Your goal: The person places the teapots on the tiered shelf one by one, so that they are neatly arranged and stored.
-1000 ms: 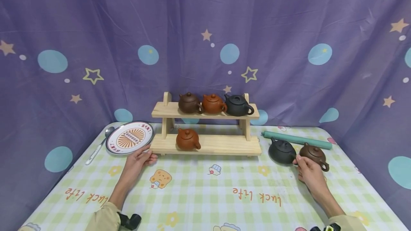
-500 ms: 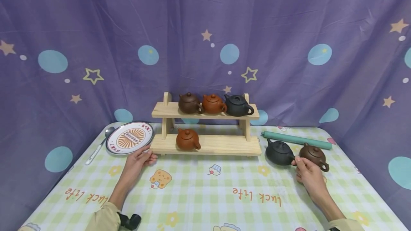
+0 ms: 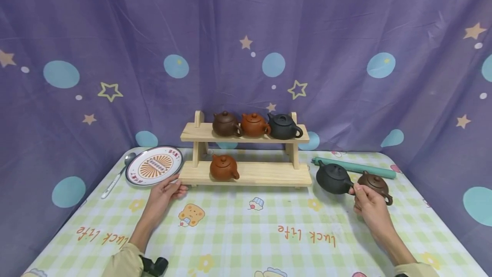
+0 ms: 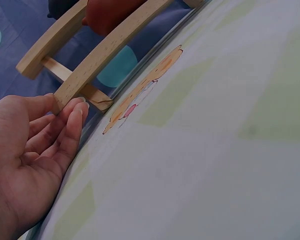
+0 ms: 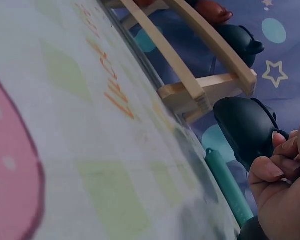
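Note:
My right hand (image 3: 370, 208) pinches the handle of a black teapot (image 3: 333, 178), whose spout points away to the left. In the right wrist view this teapot (image 5: 247, 125) hangs clear of the cloth. A brown teapot (image 3: 374, 184) sits just behind that hand, partly covered by it. My left hand (image 3: 163, 198) grips the lower left corner of a two-tier wooden shelf (image 3: 269, 173), thumb above and fingers beneath the board's end (image 4: 70, 95). On the top tier stand a brown teapot (image 3: 226, 124), an orange-brown teapot (image 3: 253, 125) and a black teapot (image 3: 282, 126). Another orange-brown teapot (image 3: 224, 168) rests on the lower tier.
A patterned plate (image 3: 153, 166) and a spoon (image 3: 115, 181) lie left of the shelf. Behind the right-hand teapots is a green rod-like roll (image 3: 357, 167). A checked cloth (image 3: 238, 243) covers the table, and a purple curtain (image 3: 330, 25) hangs behind.
My right hand has drawn the black teapot a little left, away from the brown one, and raised it off the cloth. The left hand keeps its place on the shelf.

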`<state>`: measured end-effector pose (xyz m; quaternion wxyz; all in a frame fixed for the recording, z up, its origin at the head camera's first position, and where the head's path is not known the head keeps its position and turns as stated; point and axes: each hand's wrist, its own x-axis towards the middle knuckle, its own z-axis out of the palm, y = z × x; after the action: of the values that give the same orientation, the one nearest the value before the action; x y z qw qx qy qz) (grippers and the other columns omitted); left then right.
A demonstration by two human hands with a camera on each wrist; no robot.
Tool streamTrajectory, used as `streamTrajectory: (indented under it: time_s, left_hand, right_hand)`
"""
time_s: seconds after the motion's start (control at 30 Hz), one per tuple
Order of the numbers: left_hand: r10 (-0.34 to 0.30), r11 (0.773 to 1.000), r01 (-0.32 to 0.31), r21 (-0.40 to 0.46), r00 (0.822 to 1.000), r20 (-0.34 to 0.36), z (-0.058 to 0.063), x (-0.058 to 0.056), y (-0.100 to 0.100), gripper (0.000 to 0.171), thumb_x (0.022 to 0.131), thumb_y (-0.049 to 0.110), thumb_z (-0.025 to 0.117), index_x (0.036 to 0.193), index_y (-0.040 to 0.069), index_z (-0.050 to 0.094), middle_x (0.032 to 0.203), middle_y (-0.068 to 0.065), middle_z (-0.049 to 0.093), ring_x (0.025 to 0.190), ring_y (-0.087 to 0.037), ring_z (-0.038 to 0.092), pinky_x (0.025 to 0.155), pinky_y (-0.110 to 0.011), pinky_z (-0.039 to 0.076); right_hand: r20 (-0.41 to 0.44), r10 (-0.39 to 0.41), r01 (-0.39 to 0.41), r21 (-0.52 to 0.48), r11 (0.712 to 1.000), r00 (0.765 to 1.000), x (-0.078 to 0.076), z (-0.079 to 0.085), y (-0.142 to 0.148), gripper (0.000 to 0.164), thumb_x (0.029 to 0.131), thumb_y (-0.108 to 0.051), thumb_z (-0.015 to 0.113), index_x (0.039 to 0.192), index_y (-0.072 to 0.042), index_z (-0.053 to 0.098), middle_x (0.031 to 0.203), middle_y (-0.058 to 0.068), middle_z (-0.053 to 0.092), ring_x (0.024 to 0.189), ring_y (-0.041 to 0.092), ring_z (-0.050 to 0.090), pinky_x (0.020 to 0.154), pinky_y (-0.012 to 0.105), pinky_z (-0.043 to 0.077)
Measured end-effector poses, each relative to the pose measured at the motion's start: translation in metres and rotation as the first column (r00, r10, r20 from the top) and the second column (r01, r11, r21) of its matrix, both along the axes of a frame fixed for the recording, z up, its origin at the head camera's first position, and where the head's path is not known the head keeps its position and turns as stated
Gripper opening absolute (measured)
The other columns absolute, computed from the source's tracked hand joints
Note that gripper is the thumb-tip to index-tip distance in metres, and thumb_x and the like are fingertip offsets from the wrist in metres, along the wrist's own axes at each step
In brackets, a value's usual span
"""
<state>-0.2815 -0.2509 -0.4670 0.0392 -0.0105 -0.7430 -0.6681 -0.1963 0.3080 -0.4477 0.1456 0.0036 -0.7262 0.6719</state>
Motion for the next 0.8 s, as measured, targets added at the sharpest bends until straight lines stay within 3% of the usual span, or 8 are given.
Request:
streamTrajectory:
  time_s: [0.53,0.8]
  left_hand:
    - [0.006,1.0,-0.006,-0.001,1.0,0.01,0.0,0.0,-0.001,0.047,0.111,0.012,0.05,0.152,-0.01,0.039,0.107,-0.015,0.074,0.086,-0.004,0.07,0.083,-0.021,0.06]
    - [0.006,1.0,-0.006,0.003,1.0,0.011,0.0,0.0,0.0,0.047,0.111,0.011,0.049,0.152,-0.01,0.038,0.107,-0.014,0.074,0.087,-0.005,0.07,0.083,-0.021,0.06]
  right_hand:
    - [-0.082,0.057,-0.064,-0.089,0.994,0.995,0.004,0.008,-0.016,0.046,0.112,-0.022,0.047,0.1,0.022,0.05,0.064,-0.005,0.038,0.054,0.019,0.018,0.051,0.041,0.015]
    - [-0.079,0.075,-0.082,-0.084,0.993,0.994,0.005,0.013,-0.027,0.046,0.112,-0.022,0.048,0.098,0.022,0.05,0.063,-0.004,0.04,0.052,0.006,0.027,0.049,0.039,0.015]
